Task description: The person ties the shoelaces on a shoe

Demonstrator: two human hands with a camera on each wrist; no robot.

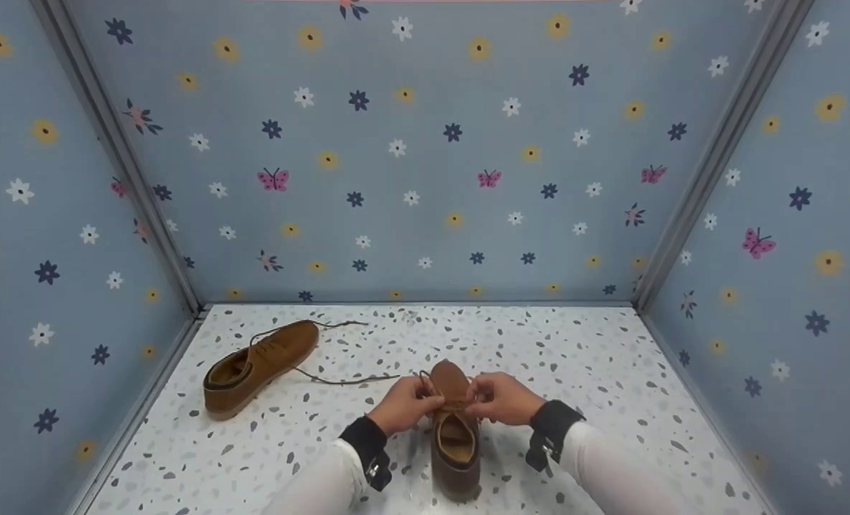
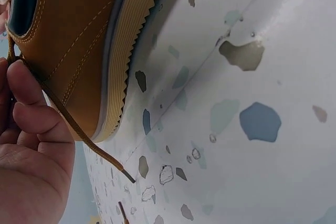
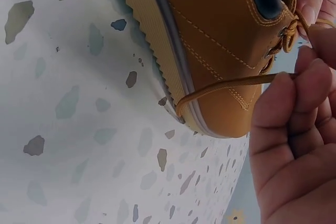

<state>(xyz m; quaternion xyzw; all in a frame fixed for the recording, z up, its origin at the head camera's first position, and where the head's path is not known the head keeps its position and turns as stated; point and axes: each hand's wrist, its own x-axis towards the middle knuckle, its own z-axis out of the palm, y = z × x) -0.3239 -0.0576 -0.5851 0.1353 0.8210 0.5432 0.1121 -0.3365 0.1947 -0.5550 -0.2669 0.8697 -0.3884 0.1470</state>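
A brown lace-up shoe (image 1: 457,479) stands between both hands, toe pointing away from me. My left hand (image 1: 403,409) is at the left of its lacing and pinches a brown shoelace (image 2: 86,139), whose tipped end hangs beside the shoe. From the right, my right hand (image 1: 508,400) pinches another stretch of shoelace (image 3: 226,83) between thumb and fingers; its loose end droops down to the sole. Loops of lace (image 3: 289,38) gather at the top eyelets, close to the fingertips of both hands. The fingers partly hide the lacing in the head view.
A matching brown shoe (image 1: 274,357) rests at the left, toe toward the back, its laces (image 1: 346,381) trailing loose on the speckled tabletop (image 1: 553,343). Flower-patterned panels (image 1: 425,157) rise at the back and both sides.
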